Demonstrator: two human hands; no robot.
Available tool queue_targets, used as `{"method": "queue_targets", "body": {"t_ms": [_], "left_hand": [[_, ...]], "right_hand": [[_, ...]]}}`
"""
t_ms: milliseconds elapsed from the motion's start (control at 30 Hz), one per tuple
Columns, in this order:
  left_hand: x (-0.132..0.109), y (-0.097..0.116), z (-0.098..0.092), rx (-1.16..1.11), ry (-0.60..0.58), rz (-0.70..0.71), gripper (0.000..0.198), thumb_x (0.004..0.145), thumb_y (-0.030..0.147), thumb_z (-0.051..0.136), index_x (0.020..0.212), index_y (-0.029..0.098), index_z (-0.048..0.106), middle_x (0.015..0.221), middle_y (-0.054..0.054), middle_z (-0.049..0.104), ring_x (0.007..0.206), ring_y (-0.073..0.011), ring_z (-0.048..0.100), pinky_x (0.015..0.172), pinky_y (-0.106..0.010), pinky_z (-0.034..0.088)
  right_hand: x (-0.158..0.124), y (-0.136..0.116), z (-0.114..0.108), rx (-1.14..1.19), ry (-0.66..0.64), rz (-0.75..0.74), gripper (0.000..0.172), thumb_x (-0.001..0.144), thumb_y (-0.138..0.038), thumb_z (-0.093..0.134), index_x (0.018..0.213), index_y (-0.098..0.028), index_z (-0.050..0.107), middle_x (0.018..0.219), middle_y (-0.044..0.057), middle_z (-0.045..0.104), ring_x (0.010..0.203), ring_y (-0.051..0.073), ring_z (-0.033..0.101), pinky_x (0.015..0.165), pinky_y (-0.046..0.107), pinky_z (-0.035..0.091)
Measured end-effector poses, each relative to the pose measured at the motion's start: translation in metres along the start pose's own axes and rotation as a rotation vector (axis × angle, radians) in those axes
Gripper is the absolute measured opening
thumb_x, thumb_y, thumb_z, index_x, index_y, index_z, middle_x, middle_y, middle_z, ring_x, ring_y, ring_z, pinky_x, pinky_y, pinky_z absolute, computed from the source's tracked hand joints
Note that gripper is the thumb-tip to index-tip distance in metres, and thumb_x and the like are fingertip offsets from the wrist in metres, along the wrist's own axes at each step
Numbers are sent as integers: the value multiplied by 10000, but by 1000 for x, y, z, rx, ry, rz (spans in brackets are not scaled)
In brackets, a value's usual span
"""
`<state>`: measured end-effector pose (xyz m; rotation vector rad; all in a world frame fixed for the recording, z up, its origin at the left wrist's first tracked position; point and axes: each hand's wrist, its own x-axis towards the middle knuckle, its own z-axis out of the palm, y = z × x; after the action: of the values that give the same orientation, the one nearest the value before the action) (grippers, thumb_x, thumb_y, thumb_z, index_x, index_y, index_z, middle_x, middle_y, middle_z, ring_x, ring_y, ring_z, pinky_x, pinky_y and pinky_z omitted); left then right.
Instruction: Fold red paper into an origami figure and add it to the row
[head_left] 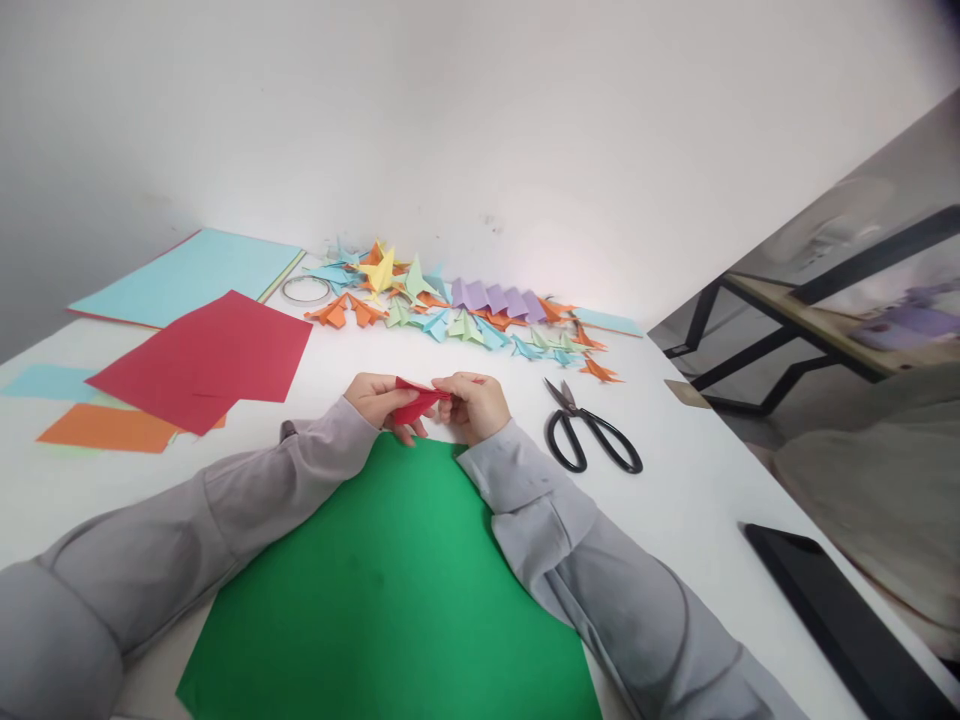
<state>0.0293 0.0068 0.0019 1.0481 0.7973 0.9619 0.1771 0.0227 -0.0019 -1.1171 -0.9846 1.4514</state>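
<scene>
A small folded piece of red paper is held between my two hands, above the far edge of a green sheet. My left hand pinches its left end between thumb and fingers. At the right end, where the paper narrows to a point, my right hand grips it with thumb and forefinger. The fingers hide part of the folds. Black-handled scissors lie to the right of my right hand, blades slightly apart.
Red sheets and orange paper lie to the left, light blue sheets behind them. Folded paper figures line the wall beside a thin ring. A black tablet-like device rests near the right edge.
</scene>
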Motion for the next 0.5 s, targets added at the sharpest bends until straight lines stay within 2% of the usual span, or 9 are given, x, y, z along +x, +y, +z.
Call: {"method": "queue_targets", "body": {"t_ms": [167, 300, 433, 500], "left_hand": [[-1, -2, 7, 40, 74, 51, 291, 567, 238, 730, 794, 76, 647, 619, -54, 660, 470, -161, 615, 362, -238, 477], [-2, -1, 8, 64, 134, 60, 267, 577, 278, 733, 739, 87, 641, 589, -41, 650, 448, -146, 602, 373, -242, 487], [-3, 2, 6, 116, 131, 30, 254, 627, 330, 691, 665, 82, 651, 515, -44, 635, 390, -131, 576, 363, -228, 471], [-2, 1, 6, 124, 158, 78, 249, 616, 317, 699, 691, 82, 660, 489, -31, 625, 380, -127, 570, 368, -230, 479]], "right_hand": [[-2, -1, 3, -25, 23, -8, 262, 482, -264, 690, 354, -159, 487, 297, -31, 478, 265, 68, 393, 319, 207, 297], [-3, 1, 3, 6, -10, -34, 327, 463, -292, 742, 355, -167, 460, 310, -32, 489, 286, 67, 406, 326, 203, 307], [-4, 5, 0, 20, -42, -104, 319, 468, -317, 780, 414, -163, 507, 357, -27, 541, 316, 65, 442, 351, 194, 348], [-3, 6, -1, 5, -50, -129, 294, 478, -319, 786, 455, -159, 541, 394, -23, 572, 331, 66, 464, 361, 190, 371]]}}
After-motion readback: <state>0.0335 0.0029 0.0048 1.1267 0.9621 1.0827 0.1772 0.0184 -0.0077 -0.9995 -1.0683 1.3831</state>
